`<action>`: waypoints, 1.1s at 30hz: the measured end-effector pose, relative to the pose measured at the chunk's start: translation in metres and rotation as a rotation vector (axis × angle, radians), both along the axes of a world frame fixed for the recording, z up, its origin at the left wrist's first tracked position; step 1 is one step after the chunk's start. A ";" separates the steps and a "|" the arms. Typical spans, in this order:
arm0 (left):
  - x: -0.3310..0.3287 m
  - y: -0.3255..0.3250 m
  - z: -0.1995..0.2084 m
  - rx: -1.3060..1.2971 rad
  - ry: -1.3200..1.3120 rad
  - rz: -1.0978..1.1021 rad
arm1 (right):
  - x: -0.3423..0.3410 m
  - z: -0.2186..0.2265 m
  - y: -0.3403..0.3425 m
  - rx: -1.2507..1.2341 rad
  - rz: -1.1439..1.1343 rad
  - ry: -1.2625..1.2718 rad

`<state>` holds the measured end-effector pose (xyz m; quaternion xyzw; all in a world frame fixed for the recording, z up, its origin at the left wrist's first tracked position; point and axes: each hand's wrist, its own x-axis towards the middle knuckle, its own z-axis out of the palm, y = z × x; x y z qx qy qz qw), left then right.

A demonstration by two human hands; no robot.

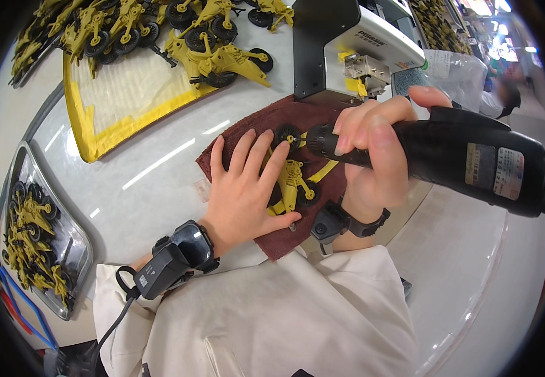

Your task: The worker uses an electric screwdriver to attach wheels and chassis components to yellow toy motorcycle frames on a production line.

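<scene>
My left hand (242,188) lies spread over a yellow plastic toy vehicle (292,183) with black wheels. Its index fingertip is beside the toy's upper wheel (287,134), and the thumb stretches along the lower end. Part of the toy is hidden under this hand. Closed around a black electric screwdriver (461,154), my right hand (376,144) holds the tool almost level. The bit points left and meets the toy at or close to the upper wheel's hub. Beneath the toy is a dark red cloth (247,130).
At the back left, several similar toys (206,50) sit around a board with yellow-taped edges (131,137). A metal tray (84,264) at the left holds more toys. Beyond the cloth stands a white and black machine (373,41), with a clear plastic bag (457,78) beside it.
</scene>
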<state>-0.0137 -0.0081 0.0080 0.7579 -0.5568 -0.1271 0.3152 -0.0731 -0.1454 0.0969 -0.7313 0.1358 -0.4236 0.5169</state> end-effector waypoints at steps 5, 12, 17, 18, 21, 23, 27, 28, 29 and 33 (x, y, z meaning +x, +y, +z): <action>0.002 0.001 -0.001 0.009 0.024 -0.005 | 0.009 -0.011 -0.006 0.085 0.065 -0.013; 0.004 -0.002 0.004 0.024 0.011 -0.025 | 0.011 -0.015 -0.013 -0.018 0.058 0.117; 0.007 -0.001 0.003 0.051 -0.049 -0.039 | -0.005 -0.009 -0.011 -0.166 0.148 0.012; 0.008 -0.003 0.002 0.040 -0.055 -0.040 | -0.008 -0.003 -0.010 -0.111 0.159 -0.085; 0.005 -0.003 0.008 0.024 -0.097 -0.029 | -0.012 0.026 -0.015 0.006 0.179 -0.282; 0.004 0.000 0.004 0.032 -0.091 -0.041 | -0.019 0.051 -0.038 -0.125 -0.096 -0.254; 0.002 -0.006 0.003 0.013 -0.072 -0.055 | -0.001 0.039 -0.090 -0.324 -0.368 -0.156; 0.002 -0.006 0.002 0.014 -0.076 -0.054 | 0.011 0.034 -0.087 -0.319 -0.365 -0.156; 0.003 -0.006 0.001 0.017 -0.069 -0.048 | 0.018 0.027 -0.081 -0.161 -0.309 -0.242; 0.002 0.000 0.002 0.010 -0.071 -0.033 | -0.005 0.034 -0.038 -0.013 -0.215 -0.062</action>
